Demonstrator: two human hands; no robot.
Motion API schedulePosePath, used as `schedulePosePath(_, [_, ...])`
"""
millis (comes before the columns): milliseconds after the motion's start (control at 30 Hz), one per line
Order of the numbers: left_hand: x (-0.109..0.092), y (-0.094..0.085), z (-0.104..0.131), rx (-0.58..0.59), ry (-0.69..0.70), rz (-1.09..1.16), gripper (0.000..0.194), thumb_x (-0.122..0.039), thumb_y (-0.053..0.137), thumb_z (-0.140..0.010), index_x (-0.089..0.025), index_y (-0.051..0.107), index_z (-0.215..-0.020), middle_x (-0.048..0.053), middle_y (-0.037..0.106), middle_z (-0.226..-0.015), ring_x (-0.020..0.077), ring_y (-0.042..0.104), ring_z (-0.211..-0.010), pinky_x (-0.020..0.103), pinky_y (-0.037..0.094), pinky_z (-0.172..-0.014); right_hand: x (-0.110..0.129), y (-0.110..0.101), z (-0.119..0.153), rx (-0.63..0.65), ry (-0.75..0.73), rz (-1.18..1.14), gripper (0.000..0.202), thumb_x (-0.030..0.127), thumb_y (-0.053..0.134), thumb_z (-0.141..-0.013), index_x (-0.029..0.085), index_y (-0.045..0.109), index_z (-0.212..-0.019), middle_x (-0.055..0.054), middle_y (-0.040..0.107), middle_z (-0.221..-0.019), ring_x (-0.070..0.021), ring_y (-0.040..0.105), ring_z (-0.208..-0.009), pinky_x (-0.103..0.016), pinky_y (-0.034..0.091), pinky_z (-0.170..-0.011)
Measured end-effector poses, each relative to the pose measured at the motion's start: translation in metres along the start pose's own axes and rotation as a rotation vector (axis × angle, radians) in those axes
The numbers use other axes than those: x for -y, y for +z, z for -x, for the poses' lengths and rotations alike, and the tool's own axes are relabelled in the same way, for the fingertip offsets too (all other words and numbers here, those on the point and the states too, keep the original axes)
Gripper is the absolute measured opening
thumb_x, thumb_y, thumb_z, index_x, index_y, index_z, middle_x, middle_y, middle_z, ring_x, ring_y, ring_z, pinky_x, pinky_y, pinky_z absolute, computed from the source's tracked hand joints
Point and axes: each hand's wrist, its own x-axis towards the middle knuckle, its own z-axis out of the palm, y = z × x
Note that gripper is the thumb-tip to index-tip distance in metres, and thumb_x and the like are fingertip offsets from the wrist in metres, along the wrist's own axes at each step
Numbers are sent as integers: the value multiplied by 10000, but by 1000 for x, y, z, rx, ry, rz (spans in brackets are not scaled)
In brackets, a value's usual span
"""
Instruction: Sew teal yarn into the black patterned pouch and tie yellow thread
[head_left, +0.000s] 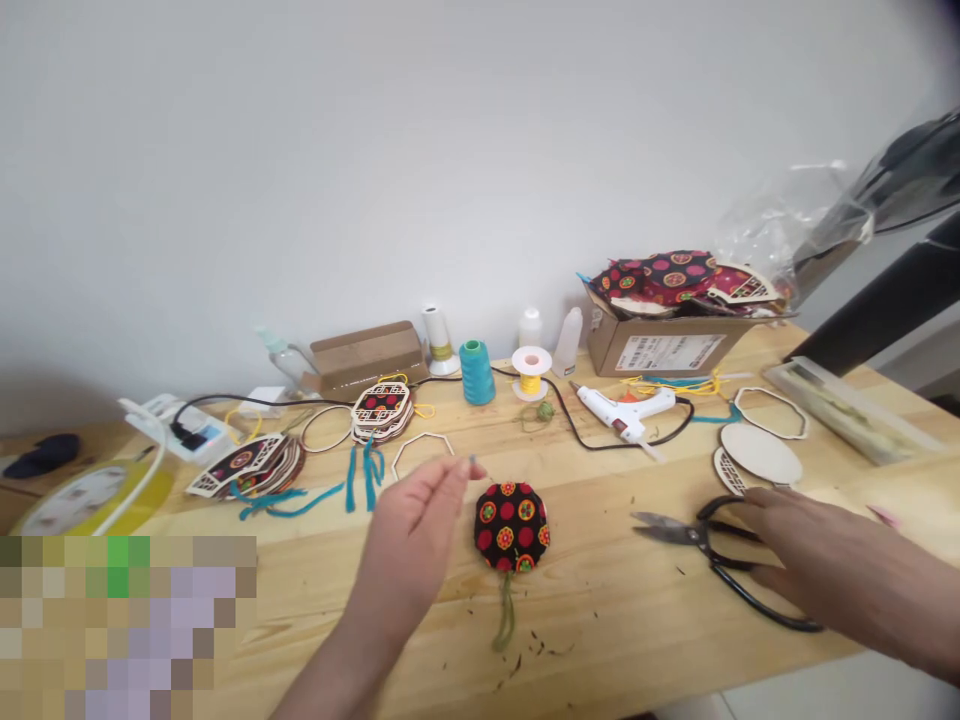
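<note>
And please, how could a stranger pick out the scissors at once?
On the wooden table, find the right hand. Partly under it lie the scissors, blades pointing left. Unlike the pale oval disc behind, they have large black looped handles.

I see a patterned pad (512, 528) lying flat on the table (600, 640), rounded with a slightly angular outline. Its black cloth carries red dots and bright flowers in red, orange, yellow and green. An olive-green cord (505, 615) trails from its lower edge toward the near side. To the right I have the scissors (700, 538) lying flat, grey blades pointing left with tips slightly parted, black handles spread under the right hand (832, 555). At the left hand's (420, 510) fingertips I make out a grey bit (472, 461), too small for me to identify.
</note>
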Motion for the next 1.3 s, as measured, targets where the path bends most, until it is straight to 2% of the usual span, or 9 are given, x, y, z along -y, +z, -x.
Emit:
schedulePosePath(67, [15,12,-5,144,-132,139,280,-421,596,-755,-154,679,-770,-70,301,-454,60,218,-403,193,150,-378,24,-9,-13,56,29,56,144,217,535,-698,186,672,-665,-128,649,-688,-290,622,-683,-403,464,-619])
schedulePosePath(100, [21,17,-6,190,-187,202,290,-426,593,-757,-147,670,-771,-73,300,-464,53,216,-405,186,146,-385,39,-12,-22,52,17,50,183,242,512,-742,179,684,-733,-138,662,-794,-300,620,-773,-413,463,-671])
schedulePosePath(200, [31,28,-8,268,-243,317,287,-412,598,-760,-130,647,-751,-83,285,-478,39,197,-406,181,128,-387,90,-12,-54,69,-68,-356,321,371,482,-829,208,642,-1054,-87,653,-1005,-219,598,-873,-337,474,-718])
schedulePosePath(367, [36,29,-9,305,-226,383,267,-392,593,-773,-141,571,-687,-90,280,-479,37,196,-404,183,134,-386,140,20,-97,242,-59,-939,527,443,672,-690,132,619,-1112,-63,653,-927,-150,569,-790,-275,464,-690])
schedulePosePath(600, [38,26,-9,313,-233,405,283,-384,617,-753,-141,522,-645,-86,294,-488,33,207,-414,181,134,-391,145,40,-104,248,-61,-1223,295,370,741,-619,143,722,-807,-36,669,-759,-134,573,-710,-267,443,-672])
schedulePosePath(767, [39,25,-9,300,-296,458,293,-385,637,-736,-139,515,-635,-88,294,-484,29,195,-417,175,126,-391,148,43,-103,211,-18,-1311,179,320,723,-629,146,687,-649,-14,656,-622,-119,568,-594,-251,437,-602])
schedulePosePath(933, [37,24,-11,312,-407,601,289,-404,619,-743,-121,603,-793,-66,372,-479,29,207,-413,169,107,-392,149,42,-103,181,32,-1184,131,240,625,-704,139,628,-621,14,605,-568,-91,507,-545,-222,394,-558])
schedulePosePath(1100, [37,23,-13,322,-385,570,264,-322,649,-738,-80,644,-845,13,541,-579,12,234,-417,166,116,-393,148,39,-103,123,-7,-1064,129,196,577,-729,132,618,-625,32,546,-543,-75,435,-527,-206,346,-522])
schedulePosePath(1300, [42,23,-14,354,-327,482,253,-323,667,-726,-76,649,-678,2,517,-543,8,221,-413,173,147,-395,146,39,-101,113,-40,-1050,135,205,565,-740,132,628,-645,10,598,-579,-91,488,-554,-213,378,-544])
